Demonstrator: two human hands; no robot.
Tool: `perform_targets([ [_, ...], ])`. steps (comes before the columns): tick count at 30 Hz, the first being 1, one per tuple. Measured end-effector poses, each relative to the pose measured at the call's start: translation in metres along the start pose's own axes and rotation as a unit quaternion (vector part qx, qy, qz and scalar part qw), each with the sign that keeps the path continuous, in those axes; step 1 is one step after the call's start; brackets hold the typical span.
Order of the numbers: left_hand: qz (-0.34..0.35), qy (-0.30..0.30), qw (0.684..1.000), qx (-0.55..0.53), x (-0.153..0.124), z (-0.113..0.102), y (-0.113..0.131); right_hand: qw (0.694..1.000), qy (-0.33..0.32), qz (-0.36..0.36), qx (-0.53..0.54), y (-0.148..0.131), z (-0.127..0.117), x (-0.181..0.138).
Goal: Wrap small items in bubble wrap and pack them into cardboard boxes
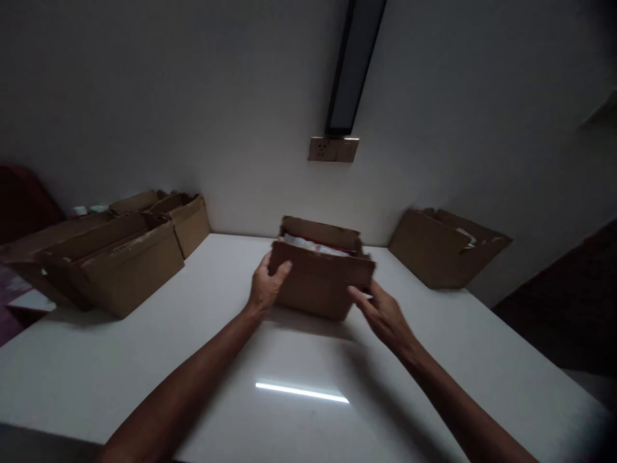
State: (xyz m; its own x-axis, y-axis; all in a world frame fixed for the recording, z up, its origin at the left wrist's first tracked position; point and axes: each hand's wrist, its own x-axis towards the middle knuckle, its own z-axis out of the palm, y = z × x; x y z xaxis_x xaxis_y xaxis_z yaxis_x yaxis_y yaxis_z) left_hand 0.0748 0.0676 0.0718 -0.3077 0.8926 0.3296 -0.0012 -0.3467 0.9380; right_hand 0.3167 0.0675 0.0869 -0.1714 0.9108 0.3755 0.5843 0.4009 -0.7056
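Between my hands is an open-topped cardboard box [318,280], slightly askew on or just above the white table; I cannot tell whether its base touches. White and red contents [315,246] show inside it, too dim to name. My left hand [268,283] grips the box's left side, thumb on the front face and fingers mostly hidden behind the edge. At the right side, my right hand [380,308] holds the box by its corner, with the thumb against the front face and the other fingers around the side.
Several open cardboard boxes [137,263] stand close together on the left of the white table [231,386]. Another cardboard box [434,251] sits at the right rear, with something white inside. Behind the table rises a wall with a socket plate [332,150] and a dark panel [354,71].
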Motion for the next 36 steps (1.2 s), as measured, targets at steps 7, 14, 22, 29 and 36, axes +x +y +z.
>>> perform_targets([
  [7,-0.023,-0.068,0.997,-0.009,-0.056,0.000,0.019,0.995,0.082,-0.005,-0.061,-0.012,-0.024,-0.083],
  [14,-0.068,-0.026,0.996,0.051,-0.081,-0.070,0.013,0.992,0.036,-0.110,-0.048,-0.005,0.008,-0.086],
  [22,-0.111,-0.008,0.989,0.094,-0.087,-0.078,-0.004,0.972,-0.123,-0.075,0.187,0.033,0.022,-0.051],
  [29,-0.096,-0.065,0.990,0.081,-0.070,-0.014,-0.016,0.985,0.016,-0.045,0.163,0.059,-0.001,-0.063],
  [36,-0.089,-0.228,0.968,0.059,-0.108,0.094,-0.057,0.962,0.253,0.094,0.030,0.136,-0.115,-0.124],
])
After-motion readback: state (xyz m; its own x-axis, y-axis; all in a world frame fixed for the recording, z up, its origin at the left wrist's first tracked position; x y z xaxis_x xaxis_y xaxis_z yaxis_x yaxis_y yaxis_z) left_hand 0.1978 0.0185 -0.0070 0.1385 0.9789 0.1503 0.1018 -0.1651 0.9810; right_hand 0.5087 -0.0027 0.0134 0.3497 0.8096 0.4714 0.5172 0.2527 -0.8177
